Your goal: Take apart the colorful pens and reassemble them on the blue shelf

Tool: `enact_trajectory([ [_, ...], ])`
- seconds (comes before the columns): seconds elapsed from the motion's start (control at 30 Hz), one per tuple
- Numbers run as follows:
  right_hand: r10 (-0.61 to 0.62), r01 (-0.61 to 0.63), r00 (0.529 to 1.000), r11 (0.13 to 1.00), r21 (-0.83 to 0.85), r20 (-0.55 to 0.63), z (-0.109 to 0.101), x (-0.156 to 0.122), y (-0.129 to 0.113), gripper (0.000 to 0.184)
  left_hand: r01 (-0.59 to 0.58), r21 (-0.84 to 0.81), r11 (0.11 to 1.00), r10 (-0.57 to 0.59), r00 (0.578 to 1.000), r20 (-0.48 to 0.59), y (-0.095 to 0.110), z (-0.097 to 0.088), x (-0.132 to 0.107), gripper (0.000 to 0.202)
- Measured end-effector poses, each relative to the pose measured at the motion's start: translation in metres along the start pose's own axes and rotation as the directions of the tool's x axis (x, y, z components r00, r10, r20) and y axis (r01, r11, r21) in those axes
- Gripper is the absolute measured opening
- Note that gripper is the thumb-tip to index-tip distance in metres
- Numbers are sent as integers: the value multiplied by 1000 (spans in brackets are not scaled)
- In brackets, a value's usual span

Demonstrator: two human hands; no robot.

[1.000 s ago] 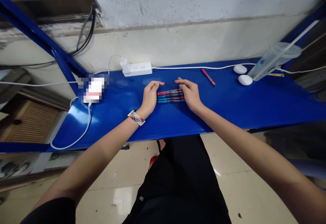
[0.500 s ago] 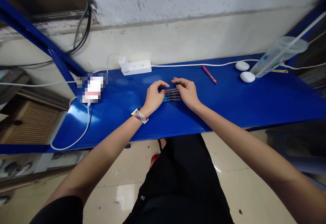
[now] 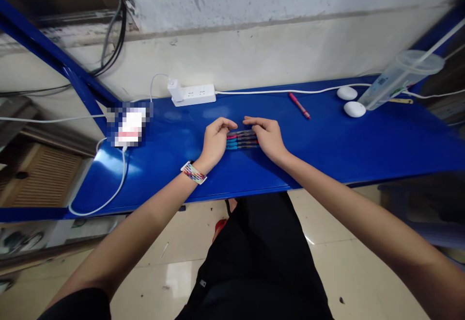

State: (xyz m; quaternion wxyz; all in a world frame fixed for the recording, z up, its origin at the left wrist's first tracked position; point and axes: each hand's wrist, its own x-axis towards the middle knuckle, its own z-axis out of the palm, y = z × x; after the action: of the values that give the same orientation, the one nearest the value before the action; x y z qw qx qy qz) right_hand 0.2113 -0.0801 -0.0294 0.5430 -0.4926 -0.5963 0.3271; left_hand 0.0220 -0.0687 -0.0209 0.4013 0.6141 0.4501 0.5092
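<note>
Several pens (image 3: pixel 241 140) lie side by side in a row on the blue table, with pink and light-blue parts towards the left and some red at the right. At their left end is my left hand (image 3: pixel 215 140), cupped, its fingers bent over and not wrapped round the pens. Past the right end, my right hand (image 3: pixel 269 136) has its fingers stretched to the left and its thumb at the pens, hiding their tips. A gap separates the fingertips of my two hands. A colourful woven band (image 3: pixel 193 172) is on my left wrist.
A red pen (image 3: pixel 300 105) lies apart, further back. Behind are a white power strip (image 3: pixel 198 95) and its cable. Two white rounded objects (image 3: pixel 354 109) sit by a clear plastic container (image 3: pixel 392 80) at right. A blurred-out device (image 3: pixel 131 126) with a cable is at left.
My left hand has shifted slightly left, so more of the pens' left ends shows between my hands. My right hand stays almost in place at the other end.
</note>
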Motion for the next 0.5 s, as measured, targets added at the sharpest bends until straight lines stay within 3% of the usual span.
enact_trajectory([
  [0.17,-78,86,994,989,-118,72,-5,-4,-7,36,-26,45,999,25,999,30,6,-3,-4,32],
  [0.27,-199,229,968,949,-217,150,-11,-7,-16,30,-29,60,998,27,999,28,8,-4,-2,30],
  [0.5,-435,578,783,772,-263,443,-31,-23,-26,18,-12,34,999,11,1000,9,8,-10,2,22],
])
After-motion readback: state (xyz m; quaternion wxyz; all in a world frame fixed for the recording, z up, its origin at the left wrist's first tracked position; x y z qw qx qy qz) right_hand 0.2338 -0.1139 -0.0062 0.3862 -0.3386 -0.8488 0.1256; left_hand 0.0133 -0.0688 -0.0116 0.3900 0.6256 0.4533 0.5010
